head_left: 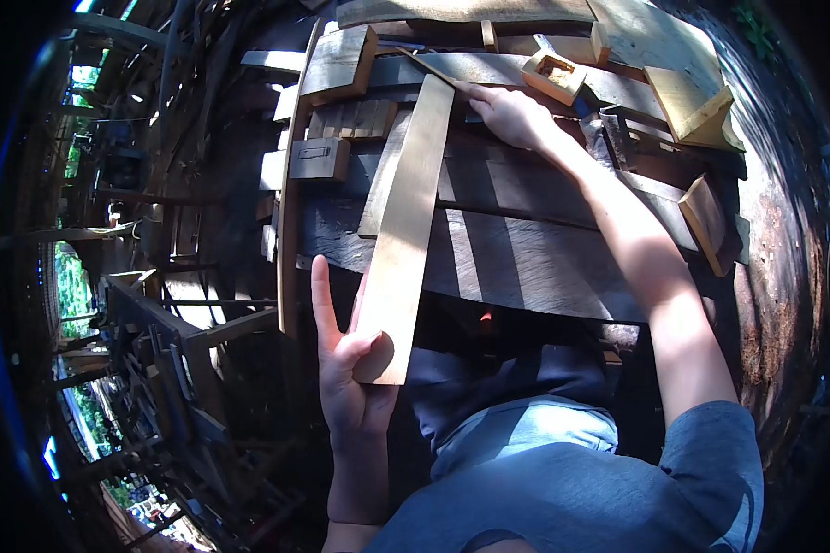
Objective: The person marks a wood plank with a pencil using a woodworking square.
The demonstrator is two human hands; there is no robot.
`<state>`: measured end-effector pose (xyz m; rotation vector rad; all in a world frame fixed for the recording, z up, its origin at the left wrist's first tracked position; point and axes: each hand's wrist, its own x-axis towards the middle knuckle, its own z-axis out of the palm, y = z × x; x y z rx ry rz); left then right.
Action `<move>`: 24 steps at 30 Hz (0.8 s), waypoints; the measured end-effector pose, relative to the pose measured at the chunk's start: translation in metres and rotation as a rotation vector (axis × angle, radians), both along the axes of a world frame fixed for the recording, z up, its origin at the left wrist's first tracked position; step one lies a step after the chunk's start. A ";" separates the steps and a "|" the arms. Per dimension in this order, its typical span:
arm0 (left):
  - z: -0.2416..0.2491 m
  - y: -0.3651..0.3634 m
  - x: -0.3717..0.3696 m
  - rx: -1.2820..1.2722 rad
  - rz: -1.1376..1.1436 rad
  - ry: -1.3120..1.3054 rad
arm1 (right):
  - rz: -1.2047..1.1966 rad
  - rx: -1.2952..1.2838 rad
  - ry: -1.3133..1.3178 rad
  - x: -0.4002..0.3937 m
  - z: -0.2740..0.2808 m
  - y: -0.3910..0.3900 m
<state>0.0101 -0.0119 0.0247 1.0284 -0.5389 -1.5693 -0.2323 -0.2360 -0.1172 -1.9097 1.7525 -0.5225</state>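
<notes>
Head view is showing a long pale wooden plank (406, 230) lying lengthwise across the dark weathered desk (526, 267), its near end jutting past the desk's edge toward the person. The left hand (350, 378) is gripping that near end, thumb pressed on the top face, while the index finger is pointing straight up beside the plank's left edge. The right hand (512, 115) is resting at the far end, fingers curled together against the plank's upper right corner and pinching a thin stick-like tool (433, 69); what kind of tool it is cannot be told.

Just left of the plank, a small dark wooden block (318, 158) is sitting on the desk, with a row of short slats (350, 120) behind it. Beyond the right hand, a small hollow wooden box (553, 76) is lying on the boards. Pale triangular offcuts (696, 106) are lying well to the right. A long thin strip (290, 184) is running along the desk's left edge.
</notes>
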 end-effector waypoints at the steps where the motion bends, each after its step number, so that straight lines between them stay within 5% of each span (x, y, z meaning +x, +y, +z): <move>1: 0.000 0.001 0.003 0.024 0.002 0.004 | 0.012 -0.130 -0.036 0.003 -0.007 -0.010; 5: 0.001 -0.001 0.003 0.024 0.010 0.055 | 0.017 0.017 -0.005 0.016 0.042 0.053; 8: 0.000 0.001 0.002 0.050 0.001 0.041 | 0.161 -0.186 -0.181 0.021 0.039 0.098; 10: -0.001 0.001 -0.001 0.050 -0.008 0.033 | 0.203 0.022 -0.205 0.016 0.053 0.101; 14: -0.002 0.004 -0.002 0.037 0.012 0.084 | 0.001 -0.035 -0.112 0.012 0.006 0.016; 18: -0.004 0.004 0.003 0.033 -0.016 0.055 | -0.049 0.018 0.011 0.023 0.017 0.002; 24: -0.006 0.003 0.002 0.043 0.015 0.057 | 0.187 0.002 -0.110 0.022 0.059 0.109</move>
